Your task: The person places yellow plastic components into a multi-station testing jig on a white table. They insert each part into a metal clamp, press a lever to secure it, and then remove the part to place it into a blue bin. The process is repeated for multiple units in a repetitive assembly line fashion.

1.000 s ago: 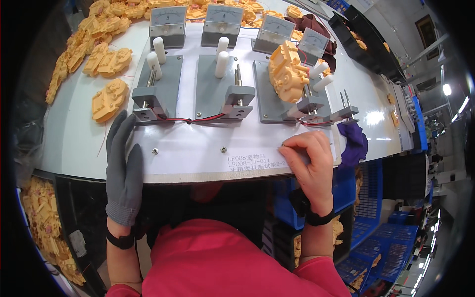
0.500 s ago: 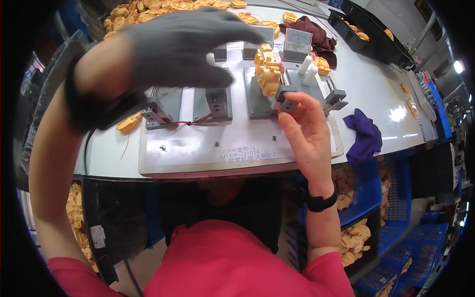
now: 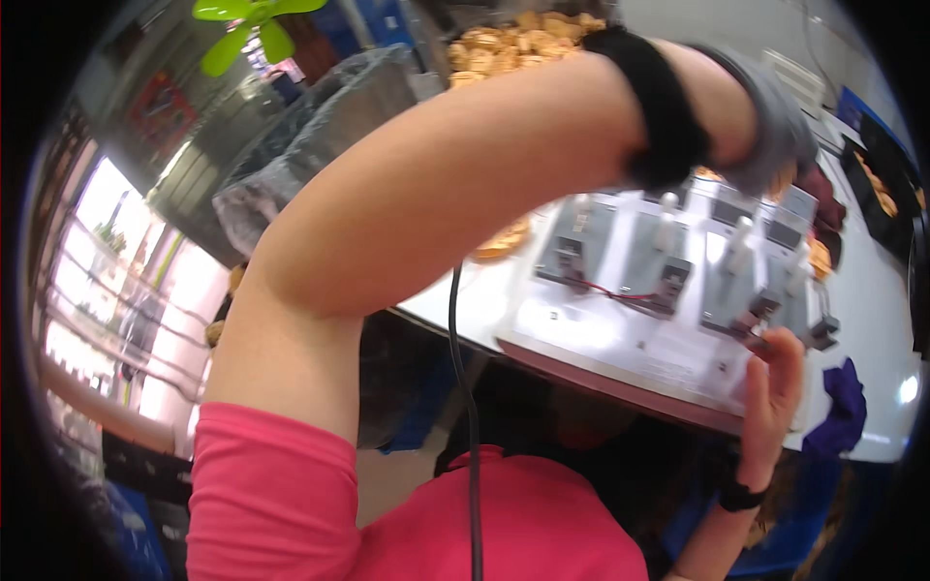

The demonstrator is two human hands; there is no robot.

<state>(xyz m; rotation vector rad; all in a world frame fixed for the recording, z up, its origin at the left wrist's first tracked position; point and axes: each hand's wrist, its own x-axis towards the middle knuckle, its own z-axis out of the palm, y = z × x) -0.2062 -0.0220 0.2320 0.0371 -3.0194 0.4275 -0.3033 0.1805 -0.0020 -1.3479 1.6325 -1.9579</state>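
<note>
My left arm reaches across the front of me to the far right. The grey-gloved left hand is blurred over the back of the test board, near the small meters. Its fingers are hidden, so what they hold does not show. My bare right hand is at the board's right front, thumb and fingers apart, fingertips at a dark clamp block. A white post stands on the grey plate behind that block, with no yellow gear part visible on it.
Yellow plastic parts are heaped at the back. A purple cloth lies right of my right hand. A black tray stands far right. A black cable hangs in front of me; a plastic-lined bin is at left.
The view has swung left. My left hand has moved farther right and away across the board. The yellow gear part no longer shows on its fixture. My right hand stays by the clamp block.
</note>
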